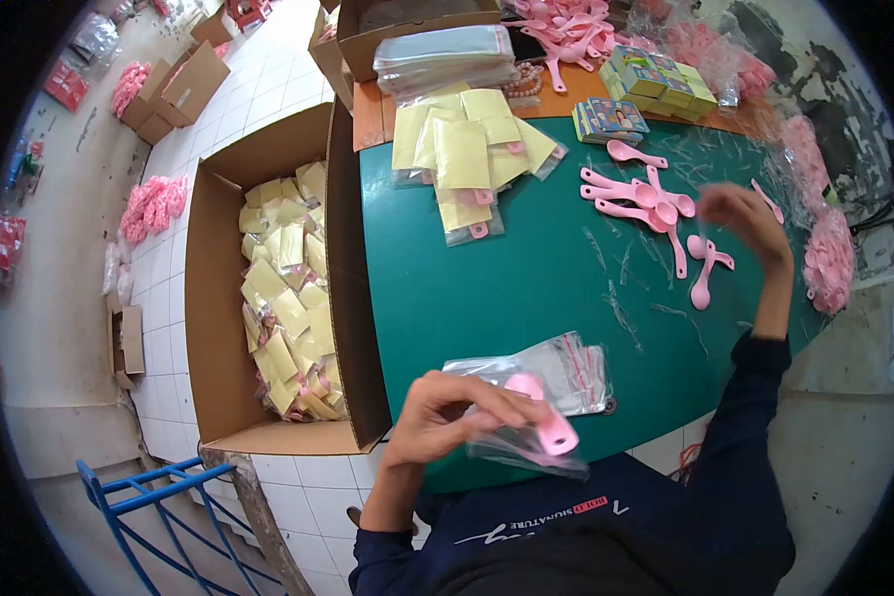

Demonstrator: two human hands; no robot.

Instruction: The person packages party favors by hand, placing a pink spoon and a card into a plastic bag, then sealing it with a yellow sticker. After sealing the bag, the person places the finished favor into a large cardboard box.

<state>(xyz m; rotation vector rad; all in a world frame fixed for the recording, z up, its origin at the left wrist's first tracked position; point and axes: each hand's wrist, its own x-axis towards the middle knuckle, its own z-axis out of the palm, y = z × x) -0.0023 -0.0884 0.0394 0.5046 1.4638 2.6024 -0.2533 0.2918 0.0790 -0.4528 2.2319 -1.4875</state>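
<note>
Dark shirt front [536,526], lowest in view; just above it, the left hand [432,417] with thumb and fingers closed in a pinch on a clear bag [517,452] and a pink scoop [558,437]. The scoop's holed handle end projects past the fingertips, away from the palm; film hangs around and below it. Whether the scoop lies wholly inside the bag cannot be told.

Just beyond the left hand: a pile of clear bags [566,368] on the green table [447,288]. To that hand's left: an open carton [214,298] holding many packets with pale yellow inserts [288,308]. Farther beyond it: similar finished-looking packets [462,154], overlapping.

Right hand [745,219]: raised well apart from the left, blurred, fingers directed towards loose pink scoops [646,194] on its left; its grip, if any, cannot be told. On its near side, a few more scoops [705,268] lie crossed. Beyond it and to the left, small printed card stacks [606,119].

Step in hand, as judged: one scoop and its bag handled together in the left hand, the right being away from them. Such a stage calls for a light, steady left pinch, keeping film and handle together, and for free right fingertips to manage the slippery bag mouth.
</note>
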